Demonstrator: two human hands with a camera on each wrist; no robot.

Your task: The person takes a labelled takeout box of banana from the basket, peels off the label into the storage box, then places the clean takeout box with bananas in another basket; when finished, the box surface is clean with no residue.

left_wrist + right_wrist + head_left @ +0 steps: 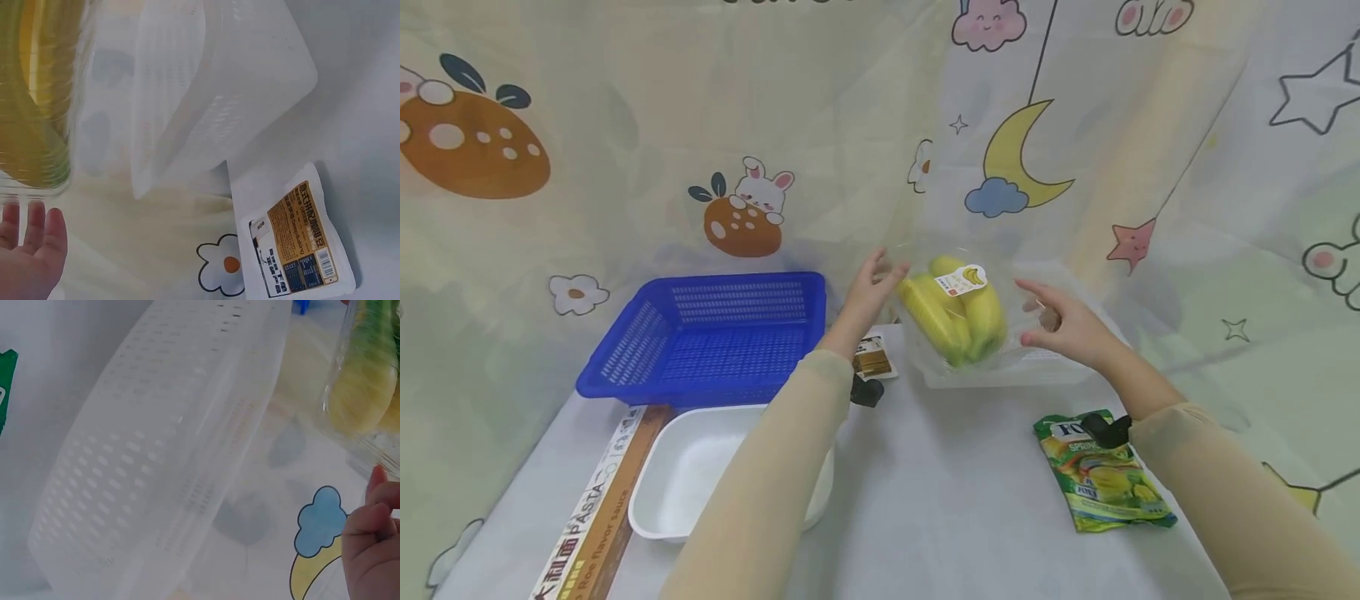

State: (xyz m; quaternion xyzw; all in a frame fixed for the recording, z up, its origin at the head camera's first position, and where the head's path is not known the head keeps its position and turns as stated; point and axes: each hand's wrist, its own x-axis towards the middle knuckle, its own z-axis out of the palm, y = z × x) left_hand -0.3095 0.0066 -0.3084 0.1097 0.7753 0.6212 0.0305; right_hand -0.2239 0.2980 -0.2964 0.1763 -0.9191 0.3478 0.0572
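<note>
Yellow bananas lie in a clear plastic box with a white banana label on its wrapped top. The box is raised over a translucent white basket, tilted so its top faces the head camera. My left hand grips its left side; in the left wrist view, fingertips sit right at the box's lower edge. Across from it, my right hand holds the right side, thumb and fingers spread around the clear edge. In the right wrist view, the curled fingers meet a corner of the box.
A blue basket stands at the back left, with a white bowl before it. Beside the bowl lies a long pasta box. A small brown-and-white packet lies behind my left wrist, and a green pouch near my right forearm.
</note>
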